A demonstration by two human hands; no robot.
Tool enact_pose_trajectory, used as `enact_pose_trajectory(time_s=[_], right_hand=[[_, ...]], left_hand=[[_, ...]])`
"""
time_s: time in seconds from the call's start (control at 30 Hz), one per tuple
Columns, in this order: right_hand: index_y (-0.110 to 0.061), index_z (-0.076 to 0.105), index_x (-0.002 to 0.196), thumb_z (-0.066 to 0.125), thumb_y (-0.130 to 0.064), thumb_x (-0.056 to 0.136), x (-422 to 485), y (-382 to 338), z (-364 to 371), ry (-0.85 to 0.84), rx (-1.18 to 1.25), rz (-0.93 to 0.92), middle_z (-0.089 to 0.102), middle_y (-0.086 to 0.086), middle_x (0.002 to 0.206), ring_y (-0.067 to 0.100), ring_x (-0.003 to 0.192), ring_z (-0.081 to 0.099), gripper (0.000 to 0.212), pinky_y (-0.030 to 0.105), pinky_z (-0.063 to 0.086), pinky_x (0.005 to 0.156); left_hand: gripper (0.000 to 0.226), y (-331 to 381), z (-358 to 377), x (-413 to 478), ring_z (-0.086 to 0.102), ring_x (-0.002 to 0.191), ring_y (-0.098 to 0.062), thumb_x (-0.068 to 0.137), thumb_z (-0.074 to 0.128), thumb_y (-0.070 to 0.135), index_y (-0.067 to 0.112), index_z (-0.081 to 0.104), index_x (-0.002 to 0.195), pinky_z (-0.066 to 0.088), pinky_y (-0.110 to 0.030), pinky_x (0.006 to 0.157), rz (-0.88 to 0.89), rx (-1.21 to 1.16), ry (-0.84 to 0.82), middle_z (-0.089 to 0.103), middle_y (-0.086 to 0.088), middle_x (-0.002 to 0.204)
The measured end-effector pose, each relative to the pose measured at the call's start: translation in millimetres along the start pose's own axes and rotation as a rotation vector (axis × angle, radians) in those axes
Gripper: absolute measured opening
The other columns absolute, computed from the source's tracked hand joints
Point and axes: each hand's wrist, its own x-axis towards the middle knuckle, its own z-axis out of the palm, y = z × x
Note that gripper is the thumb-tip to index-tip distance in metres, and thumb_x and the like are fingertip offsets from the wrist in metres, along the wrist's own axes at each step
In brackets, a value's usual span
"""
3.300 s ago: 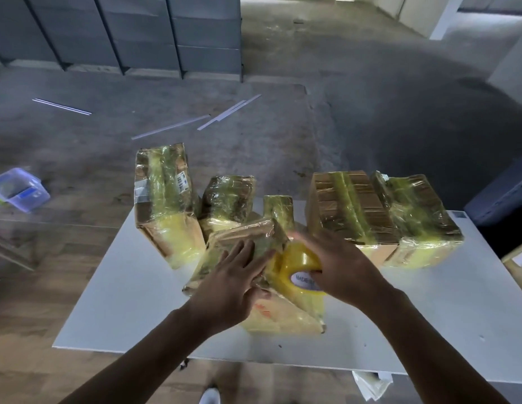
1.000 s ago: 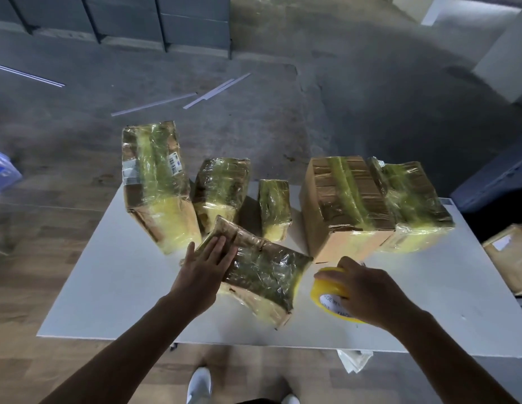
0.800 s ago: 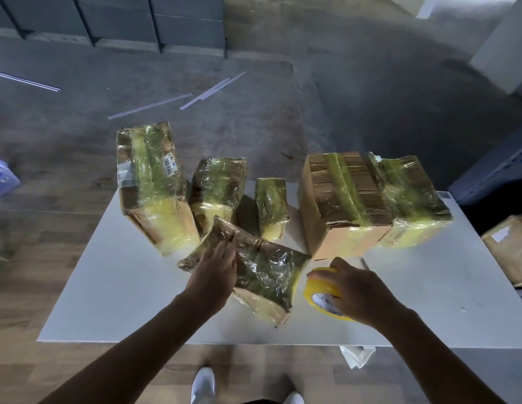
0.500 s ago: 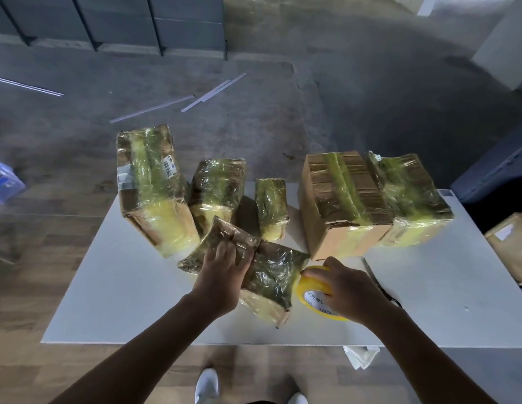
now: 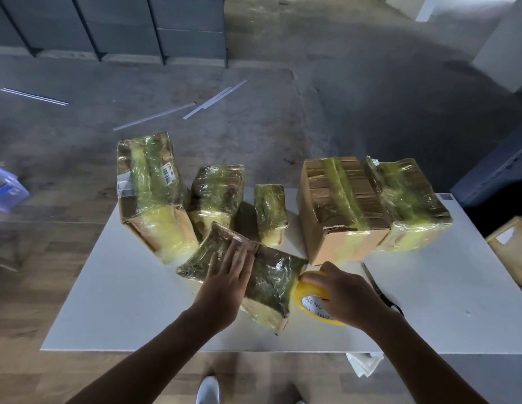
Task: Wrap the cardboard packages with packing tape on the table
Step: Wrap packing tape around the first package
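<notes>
A flat cardboard package (image 5: 268, 279) wrapped in shiny yellowish tape lies tilted near the front middle of the white table (image 5: 131, 310). My left hand (image 5: 224, 284) presses flat on its top, fingers straight. My right hand (image 5: 345, 295) grips a yellow roll of packing tape (image 5: 311, 298) held against the package's right edge. Behind stand several other taped packages: a tall one (image 5: 150, 193) at the left, a medium one (image 5: 216, 196), a small one (image 5: 270, 212), a large box (image 5: 340, 205) and another box (image 5: 405, 202) at the right.
Scissors (image 5: 380, 288) lie on the table just right of my right hand. A brown carton (image 5: 512, 252) stands off the table's right edge. A blue plastic container (image 5: 6, 188) and loose strips (image 5: 213, 97) lie on the floor. My shoe (image 5: 207, 390) shows below the table's front edge.
The package was lowered to lie flatter on the table. My left hand slid rightwards over its top. My right hand brought the tape roll leftwards up against the package's right edge.
</notes>
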Motion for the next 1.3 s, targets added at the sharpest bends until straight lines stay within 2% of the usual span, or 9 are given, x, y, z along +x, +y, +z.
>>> enact_pose_trajectory(time_s=[0.17, 0.33, 0.43, 0.53, 0.63, 0.8, 0.93, 1.17, 1.3], right_hand=[[-0.039, 0.044, 0.138, 0.056, -0.033, 0.089, -0.6, -1.5, -0.6, 0.016, 0.012, -0.009, 0.048, 0.001, 0.12, 0.027, 0.1, 0.06, 0.05, 0.028, 0.044, 0.08], [-0.041, 0.043, 0.138, 0.056, -0.029, 0.088, 1.6, 0.8, 1.0, 0.01, 0.004, -0.002, 0.047, 0.0, 0.12, 0.026, 0.103, 0.06, 0.053, 0.027, 0.044, 0.082], [-0.04, 0.044, 0.138, 0.057, -0.028, 0.087, -1.3, 1.1, 0.9, 0.012, 0.029, -0.001, 0.048, 0.0, 0.119, 0.026, 0.101, 0.06, 0.053, 0.026, 0.043, 0.079], [-0.039, 0.044, 0.138, 0.058, -0.026, 0.087, -2.8, 0.4, 3.7, 0.027, 0.056, 0.005, 0.048, 0.002, 0.116, 0.027, 0.099, 0.06, 0.054, 0.028, 0.043, 0.078], [-0.041, 0.041, 0.139, 0.056, -0.025, 0.087, -2.8, 1.4, 5.8, 0.047, 0.054, 0.025, 0.047, 0.002, 0.115, 0.026, 0.1, 0.059, 0.056, 0.028, 0.043, 0.076], [-0.046, 0.041, 0.137, 0.06, -0.028, 0.086, -0.9, 4.3, -1.5, 0.082, 0.103, -0.002, 0.047, 0.0, 0.111, 0.024, 0.098, 0.06, 0.058, 0.025, 0.04, 0.073], [-0.051, 0.035, 0.14, 0.065, -0.031, 0.081, 5.0, 3.0, -32.9, 0.197, 0.122, -0.02, 0.044, -0.008, 0.126, 0.014, 0.11, 0.054, 0.069, 0.02, 0.037, 0.082], [-0.055, 0.036, 0.128, 0.068, -0.01, 0.08, 21.4, -2.7, -71.7, 0.438, 0.536, -0.078, 0.047, -0.011, 0.13, 0.005, 0.116, 0.045, 0.073, 0.017, 0.037, 0.09], [-0.061, 0.031, 0.129, 0.064, -0.005, 0.084, 33.5, -12.2, -65.3, 0.408, 0.584, -0.12, 0.046, -0.011, 0.132, 0.009, 0.122, 0.044, 0.079, 0.022, 0.039, 0.095]], left_hand=[[0.075, 5.9, 9.5, 1.4, 0.036, 0.139, -0.032, 0.076, 0.062, 0.006, 0.002, 0.034, 0.145, 0.039, -0.055, 0.105, 0.07, -0.133, -0.023, 0.032, -0.018, 0.151], [0.074, 28.0, -22.0, 14.6, 0.004, 0.146, -0.042, 0.098, 0.039, 0.015, 0.018, -0.012, 0.152, 0.007, -0.058, 0.117, 0.026, 0.077, -0.215, 0.0, -0.031, 0.156], [0.075, 52.6, -21.5, 17.4, 0.013, 0.141, -0.051, 0.097, 0.047, 0.024, 0.011, -0.003, 0.152, 0.019, -0.063, 0.112, 0.011, 0.093, -0.131, 0.005, -0.035, 0.154], [0.088, 68.7, -11.1, 23.9, 0.056, 0.113, -0.052, 0.071, 0.074, 0.033, 0.011, 0.027, 0.142, 0.051, -0.061, 0.082, 0.006, 0.05, -0.228, 0.051, -0.038, 0.128], [0.094, 70.5, -4.9, 27.6, 0.06, 0.103, -0.053, 0.062, 0.082, 0.037, 0.017, 0.033, 0.139, 0.053, -0.059, 0.072, 0.036, 0.028, -0.206, 0.056, -0.039, 0.118], [0.088, 62.7, -21.1, 24.8, 0.004, 0.137, -0.06, 0.096, 0.054, 0.028, 0.027, -0.013, 0.151, 0.02, -0.065, 0.111, 0.072, -0.056, -0.195, -0.004, -0.044, 0.148], [0.087, 47.0, -45.9, 17.1, -0.007, 0.144, -0.046, 0.097, 0.051, 0.025, 0.036, -0.019, 0.149, 0.013, -0.052, 0.118, 0.067, -0.225, -0.148, -0.007, -0.031, 0.155], [0.093, 8.8, -59.3, 2.7, 0.048, 0.13, -0.021, 0.082, 0.063, 0.044, 0.042, 0.001, 0.151, 0.043, -0.034, 0.106, -0.074, -0.64, 0.046, 0.028, -0.003, 0.156], [0.093, -1.6, -61.5, -3.6, 0.056, 0.12, -0.016, 0.08, 0.071, 0.043, 0.041, 0.012, 0.151, 0.046, -0.029, 0.1, -0.147, -0.661, 0.123, 0.041, 0.009, 0.149]])
